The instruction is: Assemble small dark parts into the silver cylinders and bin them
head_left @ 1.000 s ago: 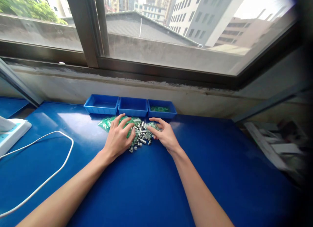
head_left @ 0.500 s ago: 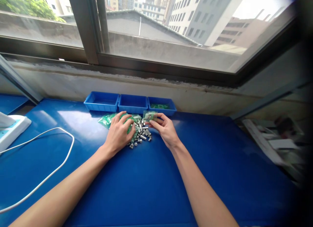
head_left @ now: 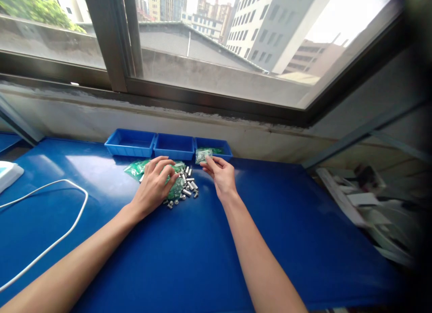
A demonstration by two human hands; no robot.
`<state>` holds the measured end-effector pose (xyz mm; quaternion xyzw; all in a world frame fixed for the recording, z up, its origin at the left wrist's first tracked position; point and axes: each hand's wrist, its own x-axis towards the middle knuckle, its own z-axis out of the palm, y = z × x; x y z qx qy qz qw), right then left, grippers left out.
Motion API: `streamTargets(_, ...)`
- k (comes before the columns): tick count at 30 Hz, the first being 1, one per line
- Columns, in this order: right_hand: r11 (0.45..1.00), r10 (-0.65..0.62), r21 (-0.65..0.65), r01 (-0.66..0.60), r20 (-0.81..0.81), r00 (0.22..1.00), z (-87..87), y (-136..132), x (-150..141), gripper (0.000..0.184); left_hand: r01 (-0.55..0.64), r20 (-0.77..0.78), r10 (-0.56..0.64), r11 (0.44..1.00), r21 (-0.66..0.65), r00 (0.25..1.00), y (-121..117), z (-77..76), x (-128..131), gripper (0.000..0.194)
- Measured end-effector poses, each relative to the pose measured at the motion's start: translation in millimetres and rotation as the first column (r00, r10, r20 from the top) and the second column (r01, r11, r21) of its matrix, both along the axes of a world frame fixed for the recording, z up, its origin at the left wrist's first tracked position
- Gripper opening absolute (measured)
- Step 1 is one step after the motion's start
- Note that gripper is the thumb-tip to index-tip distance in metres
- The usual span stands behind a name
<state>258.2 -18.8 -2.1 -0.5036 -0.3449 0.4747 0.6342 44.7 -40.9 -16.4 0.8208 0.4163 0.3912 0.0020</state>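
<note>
My right hand (head_left: pixel 221 176) pinches a small clear packet (head_left: pixel 203 156) with green and silvery contents between thumb and fingers. In the picture the packet overlaps the front wall of the right blue bin (head_left: pixel 225 156); whether it touches the bin I cannot tell. Curved and apart, the fingers of my left hand (head_left: pixel 153 182) rest over a pile of green-printed plastic packets (head_left: pixel 175 191) and loose silvery metal pieces (head_left: pixel 190 183), some shaped like short cylinders. My palm hides part of that pile. A green plastic bag (head_left: pixel 135 169) sticks out to its left.
Two more blue bins, a left one (head_left: pixel 130 150) and a middle one (head_left: pixel 173 154), stand in a row against the wall. Green packets (head_left: pixel 217 150) lie inside the right bin. A white cable (head_left: pixel 76 221) curves over the blue table (head_left: pixel 189 268) toward a white device (head_left: pixel 10 174).
My right hand has carried the packet up and away from the pile, to the front of the right bin. My left hand stays over the pile. The whole view has shifted slightly.
</note>
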Motion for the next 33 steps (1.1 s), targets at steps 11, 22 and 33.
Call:
streamTargets(11, 0.992, -0.038, 0.123, 0.015, 0.181, 0.983, -0.9, -9, 8, 0.033, -0.022, 0.068, 0.025, 0.999, -0.049, 0.997, 4, -3.9, -4, 0.022)
streamTargets(22, 0.948, 0.219, 0.066, -0.312, 0.577, 0.787, 7.4, -31, -13, 0.033, 0.032, 0.495, 0.103, 0.966, -0.257, 0.863, 3, 1.3, 1, 0.021)
streamTargets(33, 0.843, 0.525, -0.069, -0.533, 0.316, 0.79, 5.8, -35, -28, 0.04, 0.155, 0.595, 0.049, 0.946, -0.286, 0.802, 3, 1.4, 4, 0.024)
